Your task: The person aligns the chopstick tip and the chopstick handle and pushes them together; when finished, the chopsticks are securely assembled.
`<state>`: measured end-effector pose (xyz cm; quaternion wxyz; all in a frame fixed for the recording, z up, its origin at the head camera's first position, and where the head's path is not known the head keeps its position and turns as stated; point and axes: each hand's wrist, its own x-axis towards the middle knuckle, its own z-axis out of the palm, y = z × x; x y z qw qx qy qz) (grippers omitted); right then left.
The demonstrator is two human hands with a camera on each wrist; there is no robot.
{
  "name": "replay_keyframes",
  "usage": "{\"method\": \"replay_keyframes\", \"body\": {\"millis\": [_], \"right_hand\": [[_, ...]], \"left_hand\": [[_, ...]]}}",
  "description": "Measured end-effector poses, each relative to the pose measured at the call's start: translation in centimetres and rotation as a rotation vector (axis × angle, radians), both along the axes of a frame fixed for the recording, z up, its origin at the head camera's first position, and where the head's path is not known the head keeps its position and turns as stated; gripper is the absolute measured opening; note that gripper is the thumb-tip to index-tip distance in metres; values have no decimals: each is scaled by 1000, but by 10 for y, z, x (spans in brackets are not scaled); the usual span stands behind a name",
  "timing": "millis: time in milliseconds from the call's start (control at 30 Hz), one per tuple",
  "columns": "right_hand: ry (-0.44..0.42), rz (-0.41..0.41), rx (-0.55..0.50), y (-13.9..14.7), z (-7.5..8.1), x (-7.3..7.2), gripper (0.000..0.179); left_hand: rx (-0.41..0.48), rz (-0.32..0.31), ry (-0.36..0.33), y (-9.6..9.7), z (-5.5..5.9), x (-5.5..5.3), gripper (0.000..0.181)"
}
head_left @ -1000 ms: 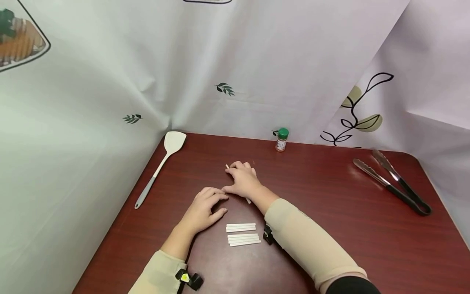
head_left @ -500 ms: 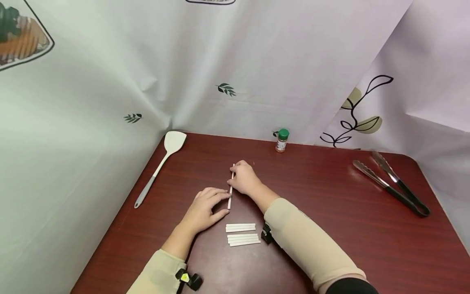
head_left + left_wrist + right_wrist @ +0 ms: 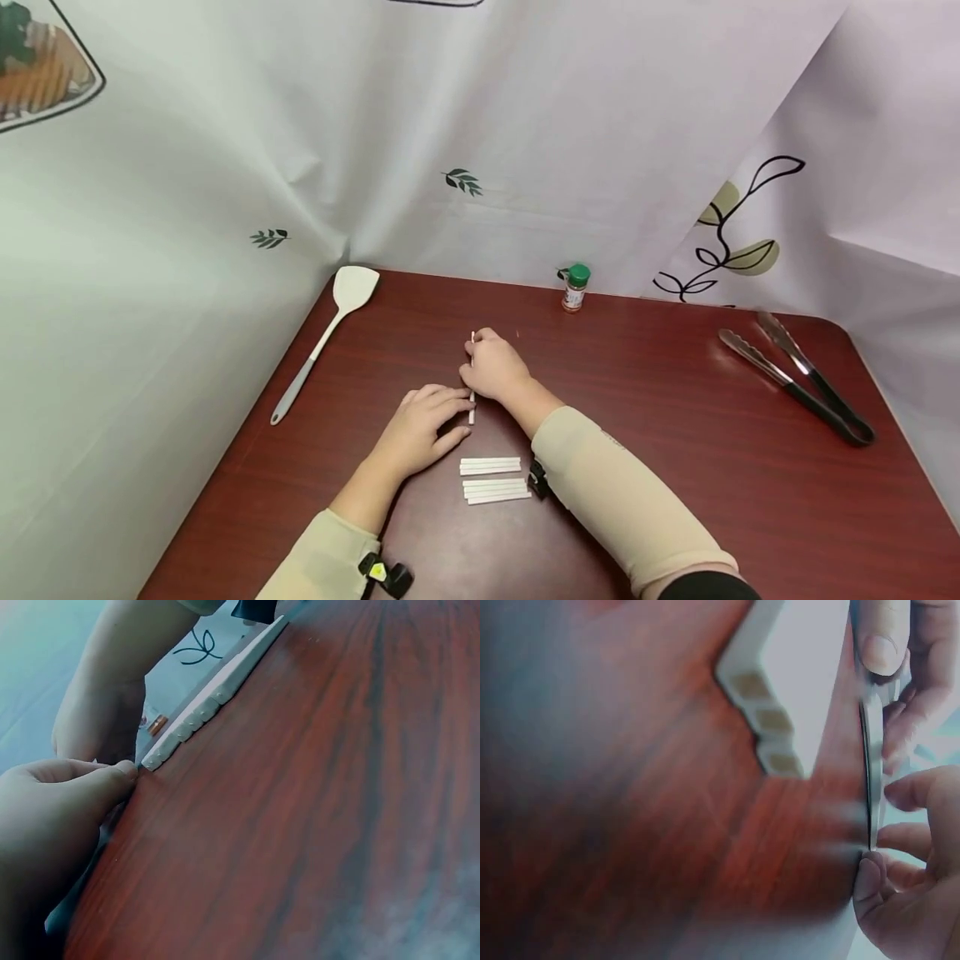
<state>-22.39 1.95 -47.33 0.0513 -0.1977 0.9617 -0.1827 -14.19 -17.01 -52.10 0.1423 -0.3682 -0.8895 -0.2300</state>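
One white stick (image 3: pixel 472 417), held with care

The white stick was on or just over the brown counter (image 3: pixel 637 400); I could not tell which. It was left of the green-capped jar (image 3: pixel 574 298) and closer to the person, and it pointed away from them. The right-hand grip (image 3: pixel 497 365) was curled small, its thumb and fingers pinching the stick. The left-hand grip (image 3: pixel 420 427) was loose, with thumb and fingers spread, and a fingertip touched the stick nearer the person. That touch probably helped stop the stick from turning.

Also left of the jar, but even closer to the person, lay a far row of sticks (image 3: pixel 490 466) and a near row of sticks (image 3: pixel 497 491), maybe lined up to look neat. The white spatula (image 3: pixel 354 289) lay well left of the jar and the tongs (image 3: pixel 812 402) well right, perhaps to give the arms room.

The right arm (image 3: pixel 622 500) slanted left, in front of the jar. The left arm (image 3: pixel 322 554) slanted right, its hand's back facing up.
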Motion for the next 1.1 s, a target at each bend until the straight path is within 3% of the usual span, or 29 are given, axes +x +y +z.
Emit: {"method": "replay_keyframes", "body": {"millis": [333, 533, 767, 1100], "right_hand": [[-25, -62, -72, 14, -3, -7, 57], [-29, 1, -86, 18, -4, -10, 64], [-65, 55, -72, 20, -3, -12, 80], [-56, -20, -6, 11, -7, -13, 90]], "left_hand": [[18, 30, 4, 2, -4, -1, 28], [77, 59, 38, -2, -6, -3, 26], [105, 38, 35, -5, -6, -5, 30], [117, 61, 34, -4, -5, -4, 19]]}}
